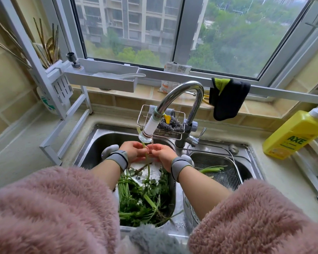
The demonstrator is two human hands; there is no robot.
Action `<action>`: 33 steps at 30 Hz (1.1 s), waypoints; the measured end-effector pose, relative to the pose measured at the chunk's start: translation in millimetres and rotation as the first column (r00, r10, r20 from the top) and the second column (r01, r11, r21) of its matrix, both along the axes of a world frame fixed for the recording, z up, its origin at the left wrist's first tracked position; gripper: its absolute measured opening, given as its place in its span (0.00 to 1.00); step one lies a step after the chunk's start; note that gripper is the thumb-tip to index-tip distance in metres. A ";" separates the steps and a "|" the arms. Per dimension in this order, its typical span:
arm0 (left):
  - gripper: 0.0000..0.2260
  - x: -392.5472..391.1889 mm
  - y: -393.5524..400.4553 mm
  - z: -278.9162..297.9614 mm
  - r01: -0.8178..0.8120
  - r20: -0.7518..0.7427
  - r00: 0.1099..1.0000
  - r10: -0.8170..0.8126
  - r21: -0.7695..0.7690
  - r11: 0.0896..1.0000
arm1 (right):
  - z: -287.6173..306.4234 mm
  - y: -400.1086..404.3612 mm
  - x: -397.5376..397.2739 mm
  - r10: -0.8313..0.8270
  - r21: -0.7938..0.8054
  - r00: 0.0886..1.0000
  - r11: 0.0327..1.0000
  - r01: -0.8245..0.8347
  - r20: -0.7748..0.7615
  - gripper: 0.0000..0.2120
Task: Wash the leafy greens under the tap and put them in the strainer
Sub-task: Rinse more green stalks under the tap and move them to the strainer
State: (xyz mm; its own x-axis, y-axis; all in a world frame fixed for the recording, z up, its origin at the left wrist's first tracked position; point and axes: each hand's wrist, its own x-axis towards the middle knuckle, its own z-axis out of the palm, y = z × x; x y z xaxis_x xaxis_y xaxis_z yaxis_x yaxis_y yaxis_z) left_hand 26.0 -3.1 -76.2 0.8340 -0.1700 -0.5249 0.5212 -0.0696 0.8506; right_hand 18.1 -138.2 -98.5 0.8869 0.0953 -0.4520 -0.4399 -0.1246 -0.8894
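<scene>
Under the tap's white nozzle [148, 129] my left hand [134, 151] and my right hand [162, 154] both grip one green stalk [146, 158], which stands upright between them in the running water. Its leafy end hangs down towards a pile of leafy greens [145, 195] lying in the left sink basin [103, 140]. The metal mesh strainer [226, 178] sits in the right basin, and a few washed green stalks [212, 169] lie in it.
A wire rack with a steel scourer [170, 124] hangs behind the tap. The tap lever [200, 134] sticks out to the right. A yellow dish soap bottle [292, 135] stands on the right counter. A dark cloth [228, 98] hangs from the white sill rack.
</scene>
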 end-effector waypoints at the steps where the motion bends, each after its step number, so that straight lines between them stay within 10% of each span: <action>1: 0.03 1.5 0.3 0.2 -0.029 0.000 1.000 0.029 -0.033 0.999 | -3.2 2.3 -0.8 0.039 -0.003 0.999 0.999 -0.039 0.011 0.14; 15: 0.07 34.4 20.2 41.6 -0.361 0.159 0.904 0.396 -0.212 0.908 | -10.1 -4.3 3.9 0.188 -0.214 0.974 0.964 -0.157 0.130 0.11; 33: 0.08 50.5 35.0 67.1 -0.355 0.320 0.857 0.405 -0.204 0.912 | -17.1 -7.1 2.3 0.176 -0.319 0.980 0.938 -0.138 0.093 0.10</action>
State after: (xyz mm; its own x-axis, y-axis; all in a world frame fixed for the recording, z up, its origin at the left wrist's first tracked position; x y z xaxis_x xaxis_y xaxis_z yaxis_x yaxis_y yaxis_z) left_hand 76.6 31.9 -9.1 0.9713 0.1499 -0.1845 0.1530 0.1998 0.9678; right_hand 20.4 -145.3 -115.6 0.9207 0.1098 -0.3746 -0.2868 -0.4607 -0.8399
